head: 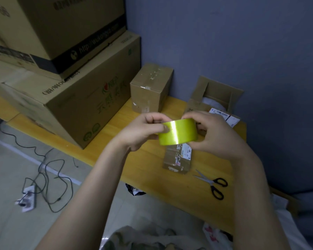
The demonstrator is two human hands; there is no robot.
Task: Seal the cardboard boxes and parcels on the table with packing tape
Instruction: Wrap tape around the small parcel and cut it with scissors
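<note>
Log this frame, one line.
left hand: holds tape | right hand: holds tape | open box: unsealed | scissors: on table, untouched

Single head-worn wide-angle view. Faced forward and down onto yellow wooden table (148, 168). Near range: caught left hand (145, 130) and right hand (211, 134) on glossy yellow-green tape roll (177, 131) at frame centre. Took in grey-blue wall (242, 42) behind, pale tiled floor (11, 168) below.

The yellow wooden surface (148, 170) carried a large cardboard carton (76, 105), a small taped cardboard box (150, 87), an open cardboard box (215, 94), a flat brown parcel (177, 159) and black-handled scissors (213, 184).
</note>
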